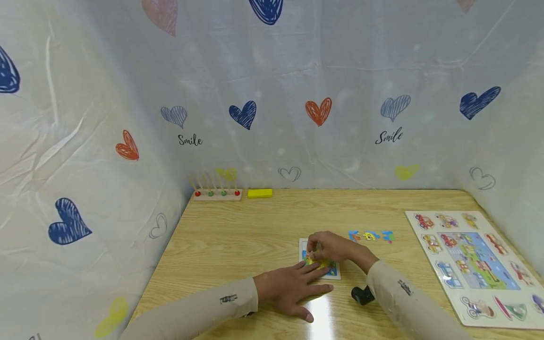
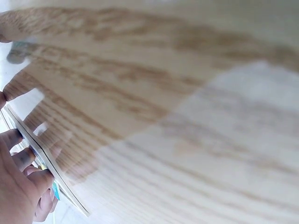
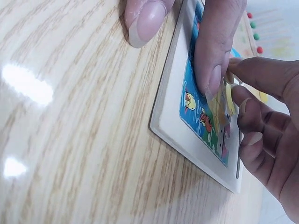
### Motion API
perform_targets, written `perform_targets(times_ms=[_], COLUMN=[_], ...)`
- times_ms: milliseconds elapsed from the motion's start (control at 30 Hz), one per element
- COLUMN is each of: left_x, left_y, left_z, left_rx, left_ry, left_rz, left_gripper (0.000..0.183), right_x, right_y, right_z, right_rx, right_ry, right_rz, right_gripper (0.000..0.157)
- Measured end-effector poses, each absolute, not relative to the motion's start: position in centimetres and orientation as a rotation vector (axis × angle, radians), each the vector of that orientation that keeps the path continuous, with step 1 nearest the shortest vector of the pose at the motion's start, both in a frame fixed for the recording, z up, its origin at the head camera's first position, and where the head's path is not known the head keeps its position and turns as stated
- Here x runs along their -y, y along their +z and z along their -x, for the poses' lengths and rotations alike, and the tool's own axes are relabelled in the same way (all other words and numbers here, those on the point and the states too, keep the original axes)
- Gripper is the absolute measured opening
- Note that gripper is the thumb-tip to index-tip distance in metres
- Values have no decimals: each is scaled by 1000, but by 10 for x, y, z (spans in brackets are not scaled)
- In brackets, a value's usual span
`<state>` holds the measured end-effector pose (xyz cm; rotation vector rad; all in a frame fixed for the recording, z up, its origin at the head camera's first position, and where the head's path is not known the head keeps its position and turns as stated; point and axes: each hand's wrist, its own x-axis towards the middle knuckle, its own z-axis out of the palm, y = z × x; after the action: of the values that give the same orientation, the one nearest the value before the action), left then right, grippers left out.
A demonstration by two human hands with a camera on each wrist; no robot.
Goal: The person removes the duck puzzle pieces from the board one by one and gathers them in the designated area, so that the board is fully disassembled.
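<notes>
A small jigsaw puzzle board point(image 1: 335, 273) with a white border lies on the table in front of me. My left hand point(image 1: 293, 289) is spread flat, its fingertips resting on the puzzle's near side. From the right, my right hand point(image 1: 330, 246) reaches over the board with curled fingers and pinches a yellow puzzle piece point(image 3: 230, 100) at its surface; the fingers hide much of this piece. The board's blue picture point(image 3: 189, 100) with small cartoon animals shows in the right wrist view. The left wrist view catches the board's edge point(image 2: 65, 189) under the left fingers.
Loose puzzle pieces point(image 1: 371, 235) lie in a row behind the right hand. A large picture puzzle board point(image 1: 433, 278) lies at the right. At the back left stand a pegged wooden rack point(image 1: 217, 195) with beads and a yellow block point(image 1: 260, 193). A black wrist camera point(image 1: 362, 295) sits beneath the right forearm.
</notes>
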<state>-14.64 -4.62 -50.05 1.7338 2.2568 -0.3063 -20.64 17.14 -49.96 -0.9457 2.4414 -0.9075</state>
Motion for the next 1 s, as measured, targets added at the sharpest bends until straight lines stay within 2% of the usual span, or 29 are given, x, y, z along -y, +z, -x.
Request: perform_targets(times_ms=[600,833,1000], left_x=[47,46,45], left_y=[-500,-499,-502], left_z=[145,144,145], left_rx=[-2256,-2260,-2268], left_ry=[-299,-302,-313], left_rz=[-1737,-1722,-1707], left_gripper=[78,78,79], right_x=[-171,-170,-169], right_y=[-501,-498,-496], right_z=[209,208,207], right_rx=[-2359,-2337,-2346], right_ry=[-963,-974,-936], right_rz=[916,938,961], right_gripper=[4,15,13])
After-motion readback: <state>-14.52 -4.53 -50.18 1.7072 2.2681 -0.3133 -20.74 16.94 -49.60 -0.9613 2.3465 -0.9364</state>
